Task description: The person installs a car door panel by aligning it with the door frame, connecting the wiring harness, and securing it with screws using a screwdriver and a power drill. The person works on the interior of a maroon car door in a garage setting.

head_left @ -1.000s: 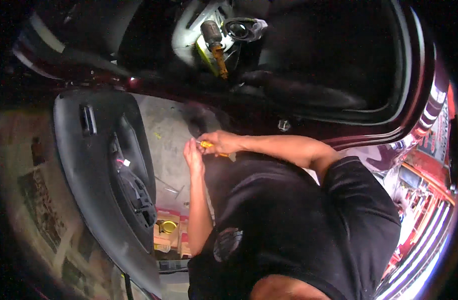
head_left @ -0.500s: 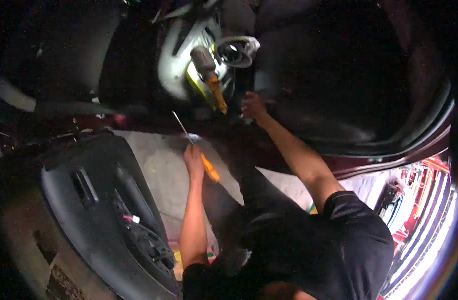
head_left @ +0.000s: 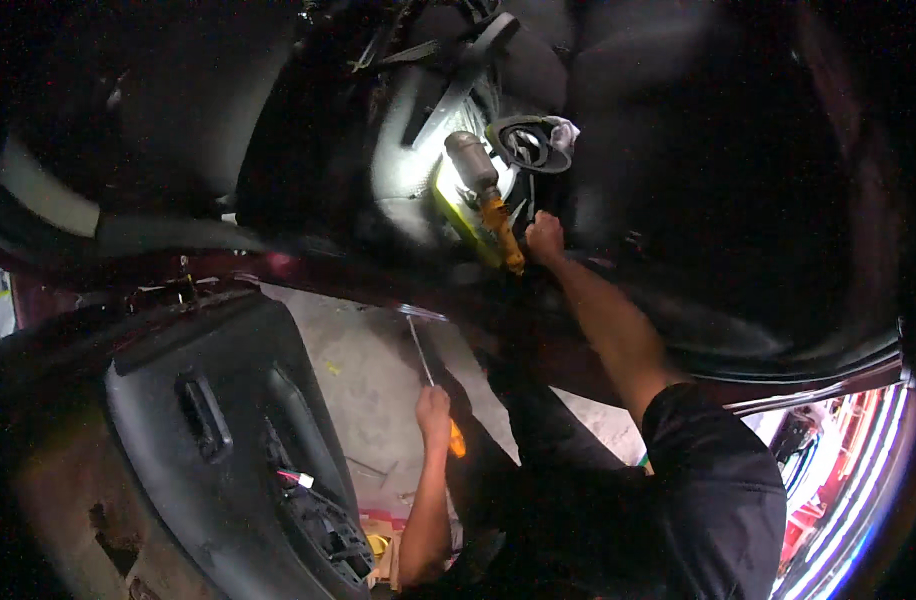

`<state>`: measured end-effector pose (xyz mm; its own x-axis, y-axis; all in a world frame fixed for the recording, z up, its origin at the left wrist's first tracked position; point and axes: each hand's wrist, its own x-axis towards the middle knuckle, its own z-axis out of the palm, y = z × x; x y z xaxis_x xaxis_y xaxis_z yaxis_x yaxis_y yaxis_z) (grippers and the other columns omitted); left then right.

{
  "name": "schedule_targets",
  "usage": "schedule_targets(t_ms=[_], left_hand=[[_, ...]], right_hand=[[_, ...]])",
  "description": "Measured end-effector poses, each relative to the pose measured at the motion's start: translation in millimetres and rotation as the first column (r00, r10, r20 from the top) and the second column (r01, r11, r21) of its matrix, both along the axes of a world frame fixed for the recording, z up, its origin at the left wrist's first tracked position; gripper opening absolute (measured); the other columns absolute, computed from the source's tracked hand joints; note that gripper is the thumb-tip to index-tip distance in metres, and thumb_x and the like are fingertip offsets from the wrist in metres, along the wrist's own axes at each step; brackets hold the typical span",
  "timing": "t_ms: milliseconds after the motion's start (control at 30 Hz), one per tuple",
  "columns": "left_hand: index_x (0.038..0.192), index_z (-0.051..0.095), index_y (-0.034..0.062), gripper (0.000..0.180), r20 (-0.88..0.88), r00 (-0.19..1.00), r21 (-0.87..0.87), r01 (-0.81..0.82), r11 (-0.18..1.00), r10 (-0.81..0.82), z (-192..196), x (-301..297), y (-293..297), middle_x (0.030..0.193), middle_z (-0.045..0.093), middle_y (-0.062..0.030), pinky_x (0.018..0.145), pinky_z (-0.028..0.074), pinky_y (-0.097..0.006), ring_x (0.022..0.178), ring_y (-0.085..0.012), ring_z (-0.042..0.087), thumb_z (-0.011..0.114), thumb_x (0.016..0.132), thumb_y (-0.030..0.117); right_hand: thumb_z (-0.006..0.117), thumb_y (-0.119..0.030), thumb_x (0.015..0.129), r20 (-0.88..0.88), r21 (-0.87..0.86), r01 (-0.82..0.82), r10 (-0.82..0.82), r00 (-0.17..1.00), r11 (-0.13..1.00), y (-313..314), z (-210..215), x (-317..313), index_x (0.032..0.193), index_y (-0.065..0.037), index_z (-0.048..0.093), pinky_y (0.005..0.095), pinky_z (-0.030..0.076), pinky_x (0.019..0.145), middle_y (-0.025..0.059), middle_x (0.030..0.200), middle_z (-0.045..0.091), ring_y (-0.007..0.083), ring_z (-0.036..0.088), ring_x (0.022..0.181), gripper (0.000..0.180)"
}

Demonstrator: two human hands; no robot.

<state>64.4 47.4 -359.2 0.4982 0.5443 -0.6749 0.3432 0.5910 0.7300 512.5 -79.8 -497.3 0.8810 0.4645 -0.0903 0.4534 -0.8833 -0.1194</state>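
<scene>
My left hand (head_left: 433, 412) is closed around a screwdriver (head_left: 457, 438) with an orange handle, its long thin shaft pointing up and away, over the pale floor between the open door and the car's sill. Inside the dark car, my right hand (head_left: 545, 238) is closed like a fist. A thin light shaft or strip shows just beyond it, and I cannot make out whether the hand holds it. Just left of that hand lies a tool (head_left: 472, 163) with a grey rounded head and an orange handle, on a brightly lit pale surface. Beyond it sits a grey looped band (head_left: 518, 133).
An open car door (head_left: 150, 340) with a black inner panel and exposed wiring stands at the left. The dark red sill (head_left: 368, 292) runs across in front of me. A cardboard box (head_left: 386, 548) with a yellow item is by my left forearm.
My left hand has drawn back toward me with the screwdriver, away from the sill. My right hand has closed and moved in beside the orange-handled tool. The whole view has shifted.
</scene>
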Motion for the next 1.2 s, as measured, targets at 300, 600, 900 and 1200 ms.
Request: schedule_targets(t_ms=[300,600,900,1200], left_hand=[[0.084,0.057,0.0002,0.027,-0.12,0.991,0.156,0.084,0.984,-0.066,11.1,32.2,55.1,0.075,0.054,-0.0033,0.063,0.042,-0.03,0.069,-0.0124,0.05,0.052,0.1,0.021],[0.081,0.056,-0.0004,0.035,-0.048,0.986,0.659,0.152,0.737,-0.16,-31.9,211.1,166.9,0.077,0.06,-0.0227,0.068,0.044,-0.049,0.074,-0.0414,0.058,0.053,0.099,0.029],[0.082,0.065,0.0019,0.025,-0.256,0.939,0.733,0.343,0.588,-0.229,-84.8,354.7,244.1,0.076,0.066,-0.0237,0.069,0.051,-0.05,0.077,-0.043,0.065,0.062,0.091,0.025],[0.077,0.066,0.0,0.031,-0.252,0.949,0.888,0.305,0.345,-0.19,-107.5,366.7,242.6,0.077,0.067,-0.0238,0.067,0.054,-0.047,0.073,-0.0374,0.069,0.067,0.087,0.029]], right_hand=[[0.061,-0.022,0.09,-0.19,0.029,0.227,-0.217,0.957,0.974,47.6,83.8,31.4,0.119,-0.003,0.06,0.0486,0.052,0.085,0.0176,0.112,0.064,0.0383,0.063,0.095,0.034],[0.06,-0.014,0.093,-0.027,0.517,-0.131,0.169,0.985,0.846,121.0,194.7,-62.2,0.126,-0.005,0.059,0.0455,0.052,0.085,0.0179,0.109,0.066,0.0351,0.065,0.094,0.034],[0.06,-0.026,0.091,-0.047,0.42,-0.26,0.306,0.951,0.87,269.4,141.2,59.7,0.14,-0.01,0.047,0.0433,0.054,0.086,0.0181,0.116,0.065,0.0368,0.065,0.103,0.053],[0.058,-0.018,0.094,-0.099,0.178,-0.217,0.237,0.966,0.96,313.8,109.6,117.0,0.138,-0.006,0.05,0.0369,0.055,0.081,0.0133,0.113,0.068,0.0269,0.067,0.098,0.047]])
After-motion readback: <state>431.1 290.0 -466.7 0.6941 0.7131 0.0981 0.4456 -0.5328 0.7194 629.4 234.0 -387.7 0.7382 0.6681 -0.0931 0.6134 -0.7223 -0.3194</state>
